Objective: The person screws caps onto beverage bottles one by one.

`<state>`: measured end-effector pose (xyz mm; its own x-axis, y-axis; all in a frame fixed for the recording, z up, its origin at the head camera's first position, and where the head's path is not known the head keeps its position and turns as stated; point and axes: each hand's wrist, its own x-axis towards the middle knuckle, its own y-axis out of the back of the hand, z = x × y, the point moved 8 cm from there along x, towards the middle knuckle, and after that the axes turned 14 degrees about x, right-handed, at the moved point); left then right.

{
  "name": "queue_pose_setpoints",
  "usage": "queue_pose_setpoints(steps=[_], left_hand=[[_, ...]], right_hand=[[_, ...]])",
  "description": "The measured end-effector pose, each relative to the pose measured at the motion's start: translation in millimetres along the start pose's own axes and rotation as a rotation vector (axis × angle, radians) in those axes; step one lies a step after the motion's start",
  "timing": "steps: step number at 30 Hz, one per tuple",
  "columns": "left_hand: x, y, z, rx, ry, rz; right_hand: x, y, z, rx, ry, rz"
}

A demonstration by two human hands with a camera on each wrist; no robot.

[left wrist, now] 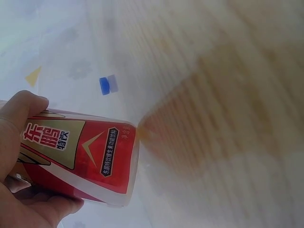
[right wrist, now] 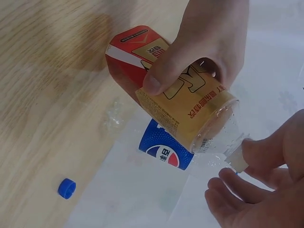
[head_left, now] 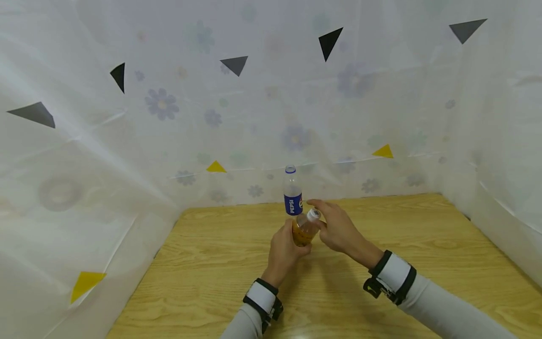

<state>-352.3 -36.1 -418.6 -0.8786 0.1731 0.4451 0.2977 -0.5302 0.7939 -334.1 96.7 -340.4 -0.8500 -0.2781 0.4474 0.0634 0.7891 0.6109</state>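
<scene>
Tea bottle [head_left: 303,230]: red-and-gold label, tilted, held above the wooden table [head_left: 423,245], just in front of the Pepsi bottle.
Left hand [head_left: 284,250]: fingers and thumb curled round the tea bottle's body.
Right hand [head_left: 336,227]: fingertips pinch its white cap [right wrist: 236,159].
Pepsi bottle [head_left: 292,190]: upright, uncapped.
Blue cap [right wrist: 67,188]: 1, lying on the table.

Tea bottle [head_left: 304,229]: clear plastic, red-and-gold label with Chinese print, amber liquid inside. Tilted, neck pointing up and to the right, held above the wooden table. White cap [right wrist: 236,159] on the neck. Left hand [head_left: 282,252] wraps the labelled body; right hand [head_left: 336,226] has its fingertips at the cap. The bottle's base shows clearly in the left wrist view.
</scene>
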Motion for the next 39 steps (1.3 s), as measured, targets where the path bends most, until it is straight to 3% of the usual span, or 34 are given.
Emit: queue_pose_setpoints(steps=[39], left_hand=[[0.3,-2.8,0.6,0.016,-0.001,-0.009]], right_hand=[[-1.5,4.1,7.2,0.027,-0.001,0.083]])
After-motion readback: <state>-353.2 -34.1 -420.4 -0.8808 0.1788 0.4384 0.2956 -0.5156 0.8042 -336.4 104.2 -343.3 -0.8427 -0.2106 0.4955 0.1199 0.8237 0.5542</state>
